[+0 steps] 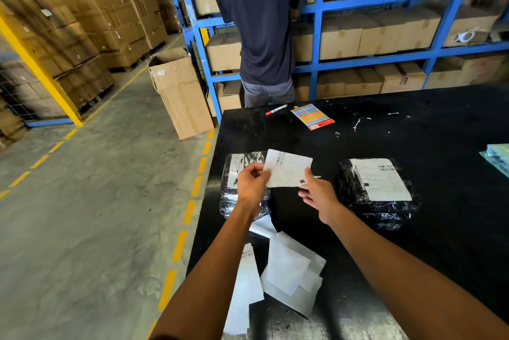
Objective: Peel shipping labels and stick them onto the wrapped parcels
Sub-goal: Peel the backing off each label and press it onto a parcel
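I hold a white shipping label (287, 167) in the air above the black table (413, 133). My left hand (252, 182) pinches its left edge and my right hand (316, 191) pinches its lower right corner. Just behind my left hand lies a black wrapped parcel (234, 202) with a label partly showing on its top. A second black wrapped parcel (378, 193) lies to the right, apart from my hands, with a white label stuck flat on it.
Loose white sheets (289, 273) lie on the table near its front left corner. A red marker (276, 109) and a coloured card (312, 116) sit at the far edge. A person (261, 22) stands behind the table at blue shelving (385, 58) stacked with boxes.
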The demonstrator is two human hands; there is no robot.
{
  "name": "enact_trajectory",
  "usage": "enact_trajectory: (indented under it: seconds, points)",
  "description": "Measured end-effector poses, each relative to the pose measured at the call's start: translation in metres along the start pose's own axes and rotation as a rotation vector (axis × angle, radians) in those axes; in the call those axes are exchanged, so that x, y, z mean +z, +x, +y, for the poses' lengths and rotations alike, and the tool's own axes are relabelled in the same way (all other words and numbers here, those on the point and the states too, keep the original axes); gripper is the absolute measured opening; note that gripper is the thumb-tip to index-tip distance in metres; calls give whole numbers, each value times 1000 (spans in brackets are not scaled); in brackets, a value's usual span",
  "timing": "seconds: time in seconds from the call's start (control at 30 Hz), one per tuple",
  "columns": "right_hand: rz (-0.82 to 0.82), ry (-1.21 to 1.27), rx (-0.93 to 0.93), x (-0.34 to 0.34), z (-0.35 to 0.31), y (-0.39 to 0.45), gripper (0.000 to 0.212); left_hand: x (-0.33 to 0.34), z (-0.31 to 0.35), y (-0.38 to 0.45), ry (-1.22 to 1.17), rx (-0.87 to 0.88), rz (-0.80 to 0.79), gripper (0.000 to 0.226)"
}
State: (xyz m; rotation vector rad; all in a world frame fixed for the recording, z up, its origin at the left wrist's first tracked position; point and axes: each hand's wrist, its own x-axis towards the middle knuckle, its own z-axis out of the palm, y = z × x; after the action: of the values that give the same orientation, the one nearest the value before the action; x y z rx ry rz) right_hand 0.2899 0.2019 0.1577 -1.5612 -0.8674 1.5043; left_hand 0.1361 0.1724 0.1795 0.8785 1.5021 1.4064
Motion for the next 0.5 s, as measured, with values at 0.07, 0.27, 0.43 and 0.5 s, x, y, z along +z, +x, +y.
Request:
enact_trajectory:
  seconds: [0.07, 0.27, 0.43, 0.5]
  points:
    - [193, -230, -51, 0, 0, 5, 56, -6, 0, 6, 75, 67, 16, 1]
    - [-34, -378, -562, 2, -6, 5, 24, -24, 8, 23, 208, 124, -22, 10]
    - [-190, -546, -644, 18, -1, 12, 15, -32, 7, 31, 195, 141, -30, 24]
    - [-181, -456, -559, 27, -1, 17, 16, -36, 5, 34, 122, 122, 27, 52]
